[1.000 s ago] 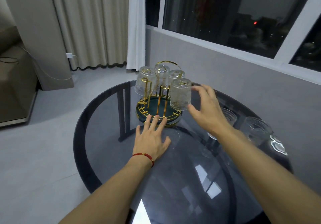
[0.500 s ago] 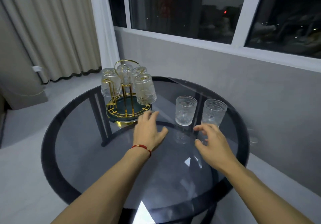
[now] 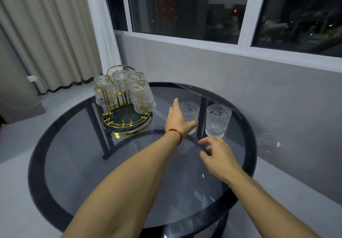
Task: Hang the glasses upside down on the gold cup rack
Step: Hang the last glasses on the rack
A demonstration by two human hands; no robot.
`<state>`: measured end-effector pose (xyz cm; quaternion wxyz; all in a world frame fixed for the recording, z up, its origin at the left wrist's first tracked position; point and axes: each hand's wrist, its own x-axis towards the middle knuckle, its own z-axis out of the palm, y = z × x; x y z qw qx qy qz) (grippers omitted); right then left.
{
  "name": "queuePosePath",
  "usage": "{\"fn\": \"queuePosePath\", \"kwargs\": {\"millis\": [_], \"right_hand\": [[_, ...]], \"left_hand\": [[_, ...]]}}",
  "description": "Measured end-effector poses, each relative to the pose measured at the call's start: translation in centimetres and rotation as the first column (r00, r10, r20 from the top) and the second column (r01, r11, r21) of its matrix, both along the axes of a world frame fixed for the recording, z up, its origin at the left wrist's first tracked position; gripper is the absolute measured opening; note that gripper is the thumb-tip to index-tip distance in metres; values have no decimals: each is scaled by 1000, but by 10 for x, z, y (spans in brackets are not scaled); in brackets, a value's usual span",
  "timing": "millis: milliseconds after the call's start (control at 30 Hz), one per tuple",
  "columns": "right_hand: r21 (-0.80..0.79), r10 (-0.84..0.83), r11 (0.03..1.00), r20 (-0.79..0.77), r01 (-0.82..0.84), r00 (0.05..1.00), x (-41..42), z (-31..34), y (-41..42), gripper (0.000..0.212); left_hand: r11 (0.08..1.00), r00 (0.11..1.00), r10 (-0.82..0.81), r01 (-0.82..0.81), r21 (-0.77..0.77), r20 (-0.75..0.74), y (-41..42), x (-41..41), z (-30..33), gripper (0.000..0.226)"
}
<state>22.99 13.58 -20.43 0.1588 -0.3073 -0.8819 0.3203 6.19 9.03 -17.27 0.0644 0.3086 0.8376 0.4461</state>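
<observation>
The gold cup rack (image 3: pixel 123 134) stands at the far left of the round dark glass table (image 3: pixel 38 165), with several ribbed glasses (image 3: pixel 142 98) hung upside down on its prongs. Two more clear ribbed glasses stand upright to its right. My left hand (image 3: pixel 178 120), with a red bracelet on the wrist, is at the left upright glass (image 3: pixel 190 111): the thumb lies across its lower front and the fingers stretch up its left side. My right hand (image 3: pixel 215 152) hovers with loosely curled fingers just in front of the right upright glass (image 3: pixel 217 120) and holds nothing.
A grey wall with a window sill runs close behind and to the right of the table. Curtains and a wall socket with a cable are at the back left. The table's dark frame shows through the glass top.
My view has swung right. My left hand went from beside the rack's base over to the left upright glass. My right hand left the hung glass and came down near the right upright glass.
</observation>
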Motion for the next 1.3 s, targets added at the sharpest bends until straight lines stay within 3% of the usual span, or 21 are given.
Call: {"fn": "queuePosePath", "kwargs": {"millis": [167, 300, 433, 533, 633, 667, 733, 800, 867, 933, 1133, 1300], "right_hand": [[-48, 11, 999, -23, -12, 1000, 0, -1, -2, 33], [-260, -102, 964, -161, 58, 982, -15, 7, -16, 42], [-725, -237, 688, -283, -45, 929, -38, 18, -47, 41], [-833, -279, 524, -368, -180, 887, -52, 21, -69, 45], [-844, -322, 455, -452, -282, 832, -64, 22, -82, 39], [-840, -335, 449, -476, -306, 813, -70, 23, -86, 38], [-815, -362, 487, -516, -315, 776, -77, 22, -86, 34], [-762, -327, 582, -541, -286, 775, -83, 20, -83, 38], [-693, -247, 665, -555, -278, 794, -85, 17, -83, 45], [-616, -170, 731, -581, -294, 796, -86, 19, -86, 50], [-335, 38, 866, -697, -371, 716, -118, 77, -112, 67], [-18, 222, 955, -615, -296, 757, -181, 134, -134, 64]], "left_hand": [[997, 996, 83, -83, 7, -37, -19, 1, -2, 97], [946, 970, 125, -179, 271, 207, -64, 10, -16, 94], [856, 873, -92, -176, 485, 479, -94, 15, -18, 83], [827, 856, -152, -163, 538, 494, -111, 13, -19, 78], [866, 872, -147, -114, 486, 467, -131, 3, -19, 96], [871, 870, -159, -98, 481, 467, -140, -3, -19, 92], [875, 887, -136, -102, 474, 442, -159, -12, -20, 66], [930, 968, 25, -114, 350, 249, -176, -29, -31, 52], [995, 991, 101, -101, 13, -92, -190, -48, -47, 54], [956, 948, 78, -159, -247, -308, -195, -60, -59, 63], [902, 933, 68, -209, -379, -355, -192, -73, -70, 73], [900, 920, 84, -235, -366, -383, -192, -74, -72, 73]]}}
